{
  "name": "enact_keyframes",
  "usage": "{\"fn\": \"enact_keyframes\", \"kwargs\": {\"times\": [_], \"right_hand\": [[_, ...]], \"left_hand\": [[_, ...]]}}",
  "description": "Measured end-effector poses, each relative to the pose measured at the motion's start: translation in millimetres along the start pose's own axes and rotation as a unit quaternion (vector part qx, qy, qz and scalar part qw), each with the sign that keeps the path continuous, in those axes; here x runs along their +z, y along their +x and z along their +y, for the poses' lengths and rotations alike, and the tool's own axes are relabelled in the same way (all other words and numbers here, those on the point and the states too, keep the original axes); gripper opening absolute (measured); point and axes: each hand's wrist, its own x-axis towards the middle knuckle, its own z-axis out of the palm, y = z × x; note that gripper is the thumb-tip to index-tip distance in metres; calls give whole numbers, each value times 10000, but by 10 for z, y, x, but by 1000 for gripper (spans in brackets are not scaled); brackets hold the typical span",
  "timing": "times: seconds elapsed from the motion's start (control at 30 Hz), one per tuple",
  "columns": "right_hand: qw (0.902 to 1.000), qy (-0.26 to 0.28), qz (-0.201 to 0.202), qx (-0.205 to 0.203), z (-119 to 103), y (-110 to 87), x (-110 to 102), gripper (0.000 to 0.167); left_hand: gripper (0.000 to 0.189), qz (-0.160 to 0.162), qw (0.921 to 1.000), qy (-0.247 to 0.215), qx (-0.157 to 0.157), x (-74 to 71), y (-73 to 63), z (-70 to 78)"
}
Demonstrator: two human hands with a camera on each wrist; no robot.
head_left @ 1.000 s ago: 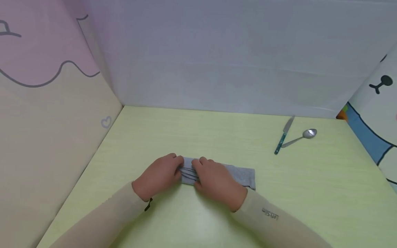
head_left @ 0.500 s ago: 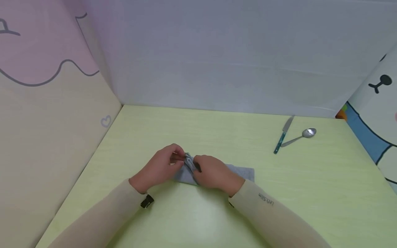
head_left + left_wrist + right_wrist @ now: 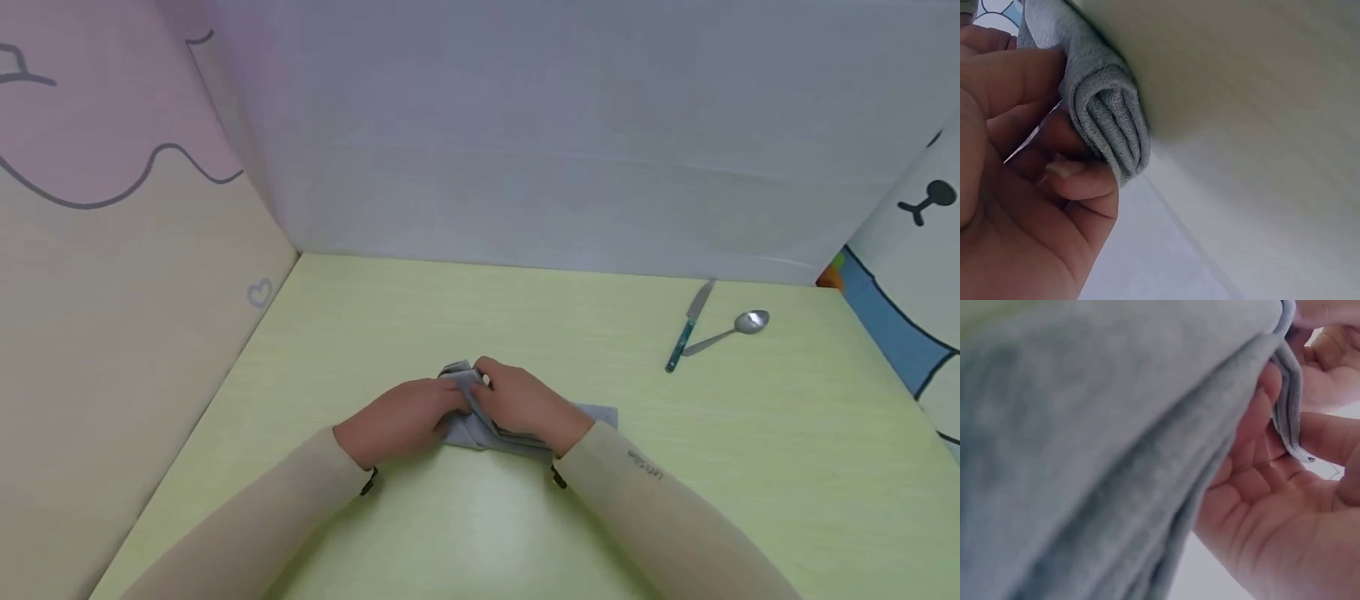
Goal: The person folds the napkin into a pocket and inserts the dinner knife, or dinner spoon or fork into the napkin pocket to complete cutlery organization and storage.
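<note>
Fingers curled, left hand point(image 3: 405, 419) and right hand point(image 3: 531, 407) both grip the left end of a folded grey fabric strip point(image 3: 467, 432) running rightward.

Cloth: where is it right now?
Head view: gray cloth is near the middle of the table, held by the left hand and right hand, left of the knife and spoon.

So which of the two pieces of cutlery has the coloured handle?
The teal-handled knife, left of the spoon, which is plain silvery metal.
</note>
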Motion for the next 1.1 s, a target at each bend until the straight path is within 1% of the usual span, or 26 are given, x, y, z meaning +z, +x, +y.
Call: {"fn": "enact_keyframes", "kwargs": {"times": [0.03, 0.13, 0.23, 0.4, 0.47, 0.57, 0.6, 0.7, 0.8, 0.87, 1.03, 1.1], "right_hand": [[9999, 73, -70, 5, 7, -2, -11, 18], [9994, 235, -256, -63, 35, -10, -31, 22], [9988, 270, -387, -134, 74, -16, -35, 26], [9973, 175, -563, -441, 138, -64, -52, 39], [9948, 137, -707, -716, 162, -100, -71, 43], [9875, -49, -1016, -1208, 189, -152, -95, 45], [9832, -163, -1105, -1442, 197, -156, -95, 46], [9673, -612, -1272, -2108, 202, -147, -83, 46], [9512, -991, -1256, -2639, 187, -114, -62, 46], [9486, -1042, -1249, -2715, 173, -104, -71, 44], [9590, -1047, -1449, -2199, 154, -119, -149, 56], [9582, -1226, -1511, -2097, 150, -127, -166, 60]], "left_hand": [[28, 5, 9999, 125, 79, 4, 5, 5], [25, 71, 9992, 361, 164, -7, -14, 17], [19, 224, 9984, 482, 210, -31, -58, 25], [13, 439, 9980, 441, 81, -65, -145, 42], [12, 505, 9979, 392, 35, -76, -170, 50], [12, 639, 9973, 367, 46, -95, -184, 62], [13, 691, 9969, 361, 53, -100, -187, 62], [16, 844, 9957, 347, 140, -112, -170, 50], [17, 909, 9951, 311, 216, -121, -153, 28], [17, 902, 9951, 294, 273, -130, -142, 17], [16, 890, 9954, 146, 332, -164, -141, 16], [15, 845, 9957, 151, 334, -173, -143, 8]]}}
